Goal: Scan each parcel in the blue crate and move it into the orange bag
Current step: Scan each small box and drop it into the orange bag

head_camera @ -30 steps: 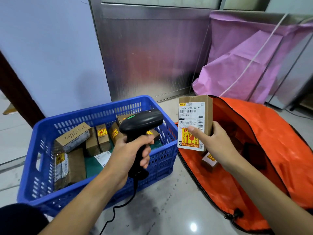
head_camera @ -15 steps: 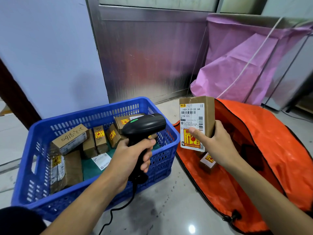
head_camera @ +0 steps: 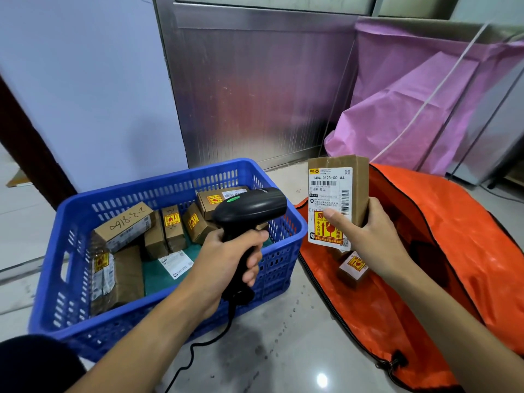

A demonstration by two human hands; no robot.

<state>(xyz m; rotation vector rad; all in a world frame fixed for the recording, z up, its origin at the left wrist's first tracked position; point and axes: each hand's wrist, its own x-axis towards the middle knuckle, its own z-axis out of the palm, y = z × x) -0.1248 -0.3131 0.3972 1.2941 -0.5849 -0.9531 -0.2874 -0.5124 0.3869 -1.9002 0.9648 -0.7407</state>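
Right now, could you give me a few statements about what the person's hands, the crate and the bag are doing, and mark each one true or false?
1. The left hand grips a black scanner. True.
2. The right hand holds a parcel upright, with its label facing the person. True.
3. The blue crate holds no parcels. False: several brown boxes lie in it.
4. The orange bag is zipped shut. False: it lies open, with a small box inside.
5. The scanner is cordless. False: a black cable runs down from its handle.
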